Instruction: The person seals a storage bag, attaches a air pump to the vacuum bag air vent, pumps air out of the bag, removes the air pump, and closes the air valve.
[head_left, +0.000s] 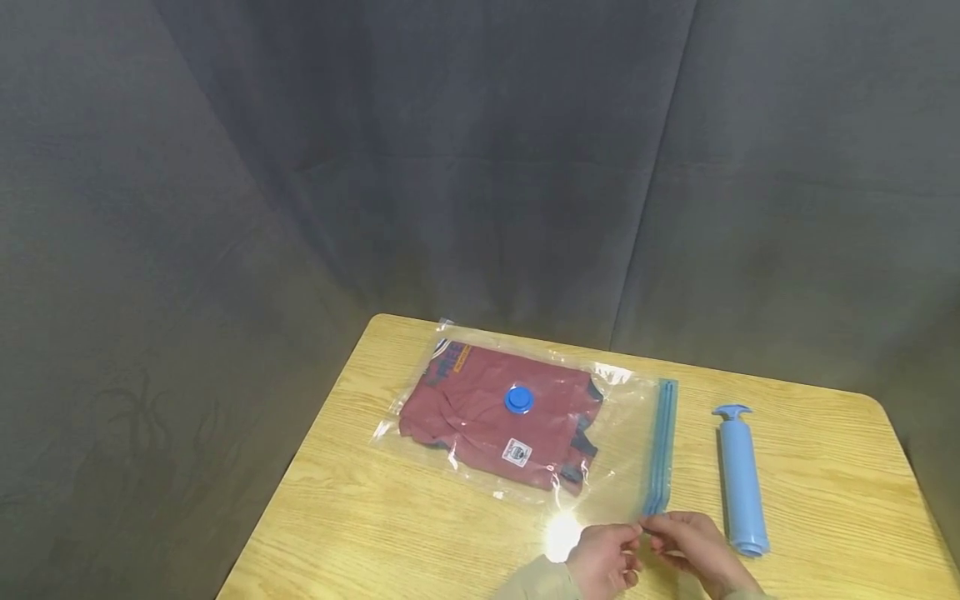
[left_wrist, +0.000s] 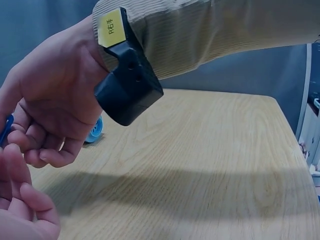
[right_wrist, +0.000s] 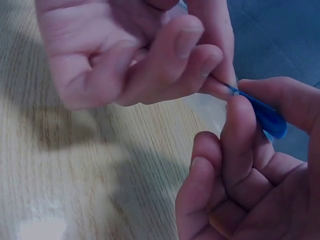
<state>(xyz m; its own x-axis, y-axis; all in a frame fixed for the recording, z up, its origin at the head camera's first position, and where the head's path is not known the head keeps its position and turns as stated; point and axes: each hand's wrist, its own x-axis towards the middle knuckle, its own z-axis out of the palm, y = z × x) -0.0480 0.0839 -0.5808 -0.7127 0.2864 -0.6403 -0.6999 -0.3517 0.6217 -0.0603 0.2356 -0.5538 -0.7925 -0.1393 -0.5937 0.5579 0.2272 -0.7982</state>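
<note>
A clear vacuum storage bag (head_left: 622,433) lies flat on the table, a folded maroon garment (head_left: 487,417) inside it. On its upper face is a round blue valve (head_left: 519,399). Along the bag's right end runs a blue zip seal (head_left: 662,442). My left hand (head_left: 603,560) pinches the bag's near right corner between thumb and fingers. Right beside it, my right hand (head_left: 697,546) pinches the near end of the zip seal. The right wrist view shows that blue end (right_wrist: 270,120) sticking up between the right thumb and fingers, with both hands' fingertips almost together.
A light blue hand pump (head_left: 742,483) with a T-shaped handle lies right of the bag. The wooden table (head_left: 832,467) has rounded far corners, and grey cloth (head_left: 487,167) hangs behind it. A black wrist camera (left_wrist: 127,90) is strapped over the right sleeve.
</note>
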